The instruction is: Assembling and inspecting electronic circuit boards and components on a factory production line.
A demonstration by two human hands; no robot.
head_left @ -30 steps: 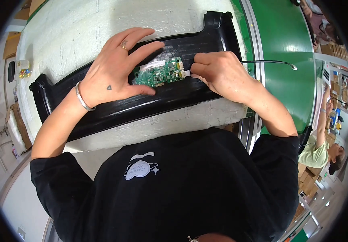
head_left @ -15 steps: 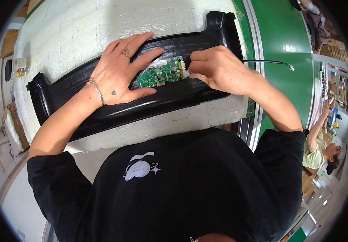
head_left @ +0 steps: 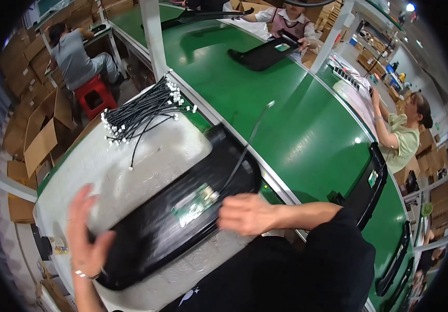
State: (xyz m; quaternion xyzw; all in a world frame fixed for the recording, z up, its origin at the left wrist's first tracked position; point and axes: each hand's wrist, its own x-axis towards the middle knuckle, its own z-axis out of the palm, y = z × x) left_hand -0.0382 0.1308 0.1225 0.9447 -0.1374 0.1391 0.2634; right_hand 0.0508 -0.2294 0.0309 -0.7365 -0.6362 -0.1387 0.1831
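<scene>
Your left hand [head_left: 84, 236] lies flat and spread, fingers up, against the near left end of the long black plastic panel [head_left: 177, 208], gripping nothing. Your right hand [head_left: 246, 213] rests loosely curled on the panel just right of the green circuit board [head_left: 195, 204]; whether it pinches anything you cannot tell, since the view is blurred. The panel lies slantwise on the white padded table [head_left: 130, 166], beside the green conveyor belt [head_left: 297, 130]. A bundle of black cables [head_left: 143, 112] lies at the table's far end.
</scene>
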